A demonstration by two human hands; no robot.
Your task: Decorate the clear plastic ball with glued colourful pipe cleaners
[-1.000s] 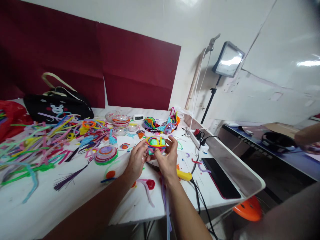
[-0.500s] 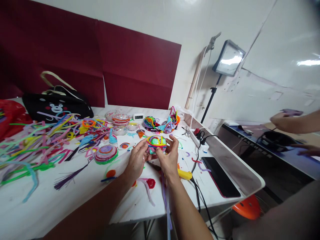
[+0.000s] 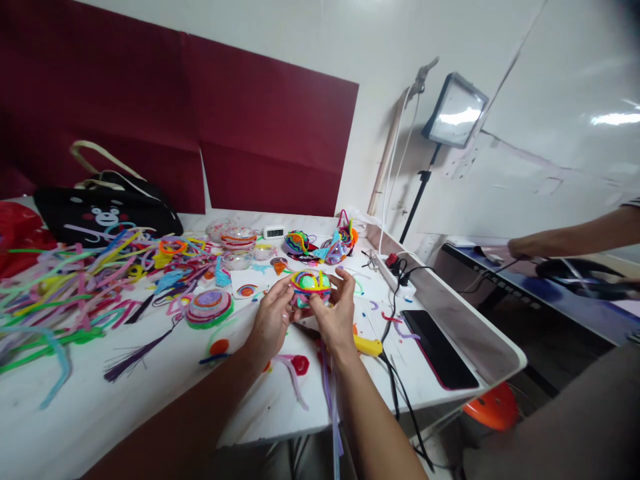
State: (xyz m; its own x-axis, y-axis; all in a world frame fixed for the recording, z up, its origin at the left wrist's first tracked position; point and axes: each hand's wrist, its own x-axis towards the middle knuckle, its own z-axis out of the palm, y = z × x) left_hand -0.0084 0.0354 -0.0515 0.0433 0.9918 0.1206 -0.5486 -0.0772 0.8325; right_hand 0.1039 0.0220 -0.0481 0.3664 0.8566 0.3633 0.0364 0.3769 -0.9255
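Both my hands hold a small round ball (image 3: 311, 288) wrapped in rainbow-coloured pipe cleaners, above the white table (image 3: 190, 393). My left hand (image 3: 273, 313) grips its left side with fingers and thumb. On the right side, my right hand (image 3: 336, 313) presses its thumb to the ball's front, its fingers curled behind. Below the hands lies a yellow-handled tool (image 3: 369, 345) with a cord, its far end partly hidden by my right hand. Lilac pipe cleaners (image 3: 334, 407) hang over the table's front edge near my right wrist. A layered pipe-cleaner disc (image 3: 209, 308) lies to the left.
Loose pipe cleaners (image 3: 115, 267) heap at the left before a black bag (image 3: 105, 210). A phone (image 3: 440, 350) and a power strip (image 3: 397, 277) lie at the right. Clear domes (image 3: 237, 240) and a small clock (image 3: 273, 233) stand behind. Another person's arm (image 3: 570, 240) reaches over the neighbouring table.
My hands keep hold of the ball, which looks slightly tilted. The view has shifted a little. The other person's arm at the right has moved lower and leftward.
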